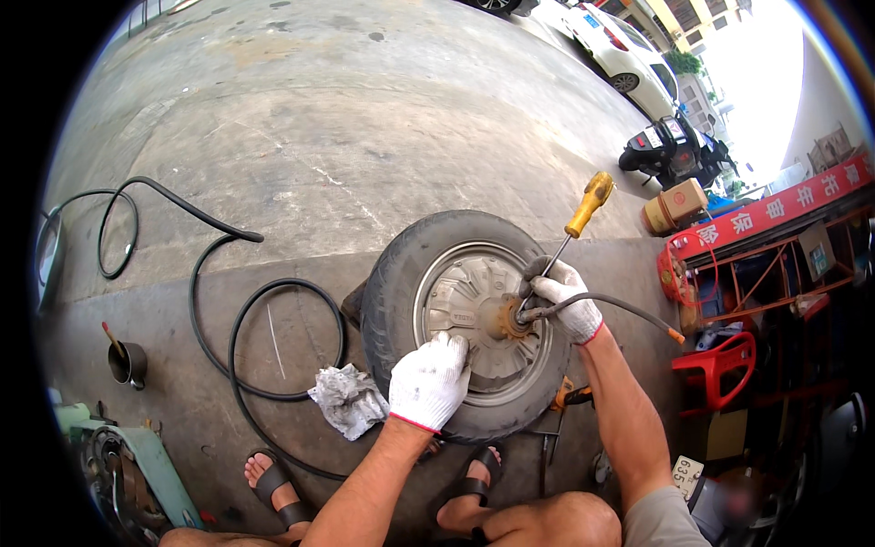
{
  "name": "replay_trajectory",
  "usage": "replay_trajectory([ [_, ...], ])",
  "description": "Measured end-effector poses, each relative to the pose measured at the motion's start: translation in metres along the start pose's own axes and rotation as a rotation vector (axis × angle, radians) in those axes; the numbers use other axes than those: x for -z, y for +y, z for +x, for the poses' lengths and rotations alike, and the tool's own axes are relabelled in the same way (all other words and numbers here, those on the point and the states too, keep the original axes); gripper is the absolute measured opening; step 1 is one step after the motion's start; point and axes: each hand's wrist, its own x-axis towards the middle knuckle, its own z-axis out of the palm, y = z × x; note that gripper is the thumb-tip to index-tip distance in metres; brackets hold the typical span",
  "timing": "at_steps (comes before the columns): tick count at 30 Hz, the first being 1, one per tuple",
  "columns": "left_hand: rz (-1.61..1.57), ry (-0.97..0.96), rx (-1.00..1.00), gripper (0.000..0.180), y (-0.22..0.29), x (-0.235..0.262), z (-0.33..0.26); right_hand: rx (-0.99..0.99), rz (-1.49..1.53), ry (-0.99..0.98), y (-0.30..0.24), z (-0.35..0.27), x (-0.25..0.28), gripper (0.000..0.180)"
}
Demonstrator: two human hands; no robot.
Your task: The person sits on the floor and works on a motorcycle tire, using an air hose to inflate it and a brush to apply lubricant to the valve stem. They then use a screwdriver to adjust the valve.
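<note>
A motor wheel with a black tyre [387, 314] and a grey metal hub [460, 296] lies in front of my feet. My right hand [567, 303], in a white glove with dirty fingertips, grips a screwdriver [591, 202] by its shaft, its yellow handle pointing up and away. The blade end is down by the rusty hub centre [509, 319], partly behind my fingers. A dark cable [629, 307] leaves the hub centre, passes by this hand and ends in an orange tip. My gloved left hand [428, 381] rests on the hub's near left part, fingers curled together; whatever they pinch is hidden.
A crumpled grey-white rag [349, 401] lies left of the wheel, beside a looping black hose [239, 342]. A dark cup with a brush [128, 365] stands farther left. Tools [563, 401] lie right of the tyre. At the right are a red stool [720, 372] and a cluttered rack [766, 273].
</note>
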Motion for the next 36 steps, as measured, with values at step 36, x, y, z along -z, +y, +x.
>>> replay_trajectory([
  [36, -0.003, 0.021, -0.001, 0.014, 0.0, 0.0, 0.0, -0.026, -0.339, -0.147, -0.034, 0.008, -0.009, 0.017],
])
